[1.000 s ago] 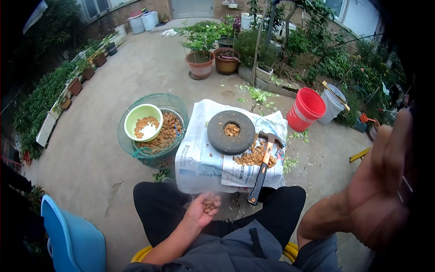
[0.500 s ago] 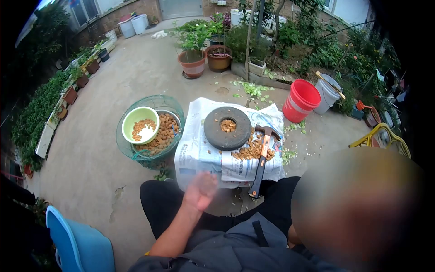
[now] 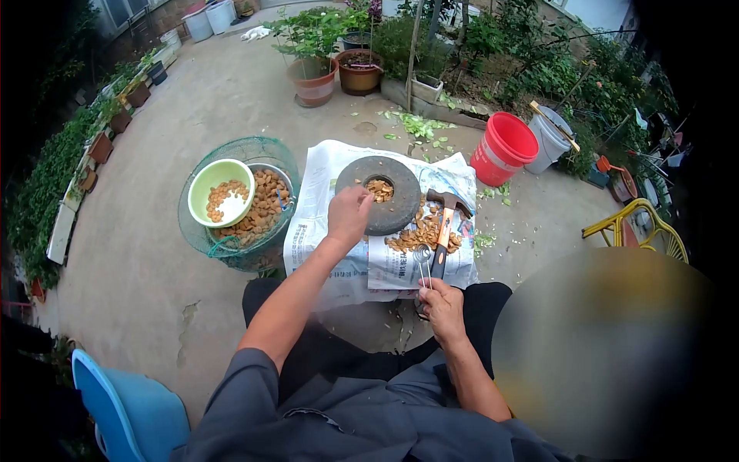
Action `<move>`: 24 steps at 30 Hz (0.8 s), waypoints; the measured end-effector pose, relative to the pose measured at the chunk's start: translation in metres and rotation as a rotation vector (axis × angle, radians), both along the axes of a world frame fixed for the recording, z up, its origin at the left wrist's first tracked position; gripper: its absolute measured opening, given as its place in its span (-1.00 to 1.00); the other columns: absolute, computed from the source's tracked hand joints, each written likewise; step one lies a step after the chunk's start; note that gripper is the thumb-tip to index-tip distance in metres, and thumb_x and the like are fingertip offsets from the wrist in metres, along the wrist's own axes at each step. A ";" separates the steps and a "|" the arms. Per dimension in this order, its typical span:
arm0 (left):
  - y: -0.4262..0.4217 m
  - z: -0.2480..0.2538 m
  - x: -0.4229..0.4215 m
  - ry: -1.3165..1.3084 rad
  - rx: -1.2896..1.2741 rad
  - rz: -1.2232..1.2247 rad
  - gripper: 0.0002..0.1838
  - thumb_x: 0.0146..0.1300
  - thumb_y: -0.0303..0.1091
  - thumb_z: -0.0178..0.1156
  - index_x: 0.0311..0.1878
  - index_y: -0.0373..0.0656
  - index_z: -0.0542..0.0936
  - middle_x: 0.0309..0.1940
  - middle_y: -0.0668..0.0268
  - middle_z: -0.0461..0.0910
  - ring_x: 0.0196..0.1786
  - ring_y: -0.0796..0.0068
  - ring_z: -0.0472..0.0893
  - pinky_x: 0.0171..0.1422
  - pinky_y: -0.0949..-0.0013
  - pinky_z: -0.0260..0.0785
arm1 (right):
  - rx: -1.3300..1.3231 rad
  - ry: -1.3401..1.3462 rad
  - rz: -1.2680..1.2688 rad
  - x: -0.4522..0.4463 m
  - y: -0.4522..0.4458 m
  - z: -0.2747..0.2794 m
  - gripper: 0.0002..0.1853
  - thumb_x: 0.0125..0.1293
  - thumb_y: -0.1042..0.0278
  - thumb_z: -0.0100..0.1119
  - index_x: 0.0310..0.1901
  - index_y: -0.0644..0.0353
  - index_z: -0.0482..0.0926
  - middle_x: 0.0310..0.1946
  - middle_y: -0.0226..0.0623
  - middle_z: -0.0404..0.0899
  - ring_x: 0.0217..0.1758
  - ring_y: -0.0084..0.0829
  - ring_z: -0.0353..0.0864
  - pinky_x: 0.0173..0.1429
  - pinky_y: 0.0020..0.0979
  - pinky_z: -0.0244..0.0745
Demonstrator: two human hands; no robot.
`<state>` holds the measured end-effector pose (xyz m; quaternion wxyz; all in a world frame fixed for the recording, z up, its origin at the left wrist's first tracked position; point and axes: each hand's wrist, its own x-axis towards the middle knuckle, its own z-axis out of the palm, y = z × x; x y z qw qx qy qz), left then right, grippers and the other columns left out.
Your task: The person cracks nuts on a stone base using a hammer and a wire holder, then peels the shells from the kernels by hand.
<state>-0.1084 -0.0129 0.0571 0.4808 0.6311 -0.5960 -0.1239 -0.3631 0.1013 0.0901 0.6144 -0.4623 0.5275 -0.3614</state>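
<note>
My left hand (image 3: 350, 215) is closed in a pinch at the left side of the hole of a thick dark ring (image 3: 399, 173). What its fingertips hold, if anything, is too small to make out. Cracked brown nut pieces (image 3: 379, 189) fill the hole. My right hand (image 3: 444, 312) grips a small metal tool with thin rods and a rounded, spoon-like end (image 3: 423, 252), pointing away from me. Beside it a hammer (image 3: 444, 233) lies on the newspaper (image 3: 315, 223), its lower handle hidden by the hand. Cracked shells (image 3: 419, 240) lie between ring and hammer.
To the left, a green mesh basket (image 3: 190, 231) holds a basin of brown nuts (image 3: 269, 196) and a pale green bowl (image 3: 197, 196) with kernels. A red bucket (image 3: 493, 154), a grey bucket (image 3: 545, 146), a blue tub (image 3: 146, 408) and a yellow chair (image 3: 643, 212) stand around.
My left hand has moved forward from the newspaper's near edge to the ring's hole. My right hand has come into sight with the metal tool. The hammer still lies there.
</note>
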 end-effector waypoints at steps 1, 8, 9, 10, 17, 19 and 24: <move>-0.003 0.001 -0.003 -0.128 -0.029 -0.003 -0.88 0.33 -0.33 0.22 -0.26 -0.17 0.60 -0.28 0.16 0.54 -0.35 0.15 0.60 -0.26 0.14 0.46 | -0.001 -0.003 -0.013 0.000 -0.004 -0.001 -0.80 0.29 0.46 0.11 -0.13 0.33 0.64 -0.55 -0.54 0.44 -0.59 -0.75 0.26 -0.51 -0.62 0.18; -0.020 -0.010 -0.016 -0.562 -0.146 -0.250 -0.82 0.17 -0.35 0.31 -0.28 -0.15 0.50 -0.28 0.19 0.44 -0.18 0.13 0.58 -0.24 0.14 0.51 | 0.013 -0.032 -0.071 0.004 -0.007 -0.021 -0.78 0.28 0.50 0.11 -0.09 0.35 0.64 -0.53 -0.54 0.45 -0.56 -0.74 0.31 -0.46 -0.63 0.21; -0.023 -0.010 -0.017 -0.578 -0.166 -0.269 -0.82 0.16 -0.35 0.32 -0.28 -0.14 0.50 -0.29 0.20 0.44 -0.19 0.14 0.58 -0.25 0.15 0.51 | 0.015 -0.044 -0.078 0.007 -0.008 -0.022 -0.78 0.27 0.51 0.11 -0.10 0.35 0.64 -0.53 -0.55 0.44 -0.57 -0.75 0.28 -0.48 -0.63 0.18; -0.025 -0.011 -0.017 -0.595 -0.186 -0.287 -0.82 0.16 -0.34 0.32 -0.29 -0.14 0.50 -0.29 0.20 0.43 -0.19 0.16 0.58 -0.26 0.15 0.51 | 0.017 -0.056 -0.086 0.011 -0.008 -0.021 -0.78 0.26 0.52 0.11 -0.10 0.36 0.64 -0.54 -0.56 0.42 -0.58 -0.75 0.26 -0.49 -0.64 0.15; -0.031 -0.017 -0.006 -0.357 -0.219 -0.250 -0.88 0.19 -0.36 0.30 -0.27 -0.14 0.57 -0.30 0.19 0.49 -0.28 0.20 0.58 -0.29 0.22 0.49 | 0.005 0.076 -0.048 0.020 -0.025 -0.015 -0.79 0.25 0.52 0.11 -0.12 0.37 0.64 -0.57 -0.57 0.40 -0.59 -0.74 0.26 -0.49 -0.63 0.15; -0.032 -0.023 0.003 -0.055 -0.205 -0.087 -0.89 0.26 -0.33 0.24 -0.25 -0.15 0.60 -0.32 0.20 0.54 -0.27 0.25 0.60 -0.30 0.28 0.46 | -0.078 0.132 -0.012 0.021 -0.040 -0.016 -0.80 0.24 0.50 0.15 -0.14 0.36 0.65 -0.59 -0.56 0.41 -0.58 -0.73 0.28 -0.48 -0.61 0.16; -0.038 -0.001 0.065 1.279 0.112 0.075 -0.83 0.43 -0.29 0.18 -0.17 -0.21 0.53 -0.48 0.42 0.50 -0.54 0.65 0.45 -0.64 0.63 0.15 | -0.261 0.413 -0.008 0.070 -0.098 0.035 -0.85 0.22 0.43 0.25 -0.44 0.33 0.58 -0.64 -0.55 0.40 -0.56 -0.71 0.30 -0.50 -0.54 0.20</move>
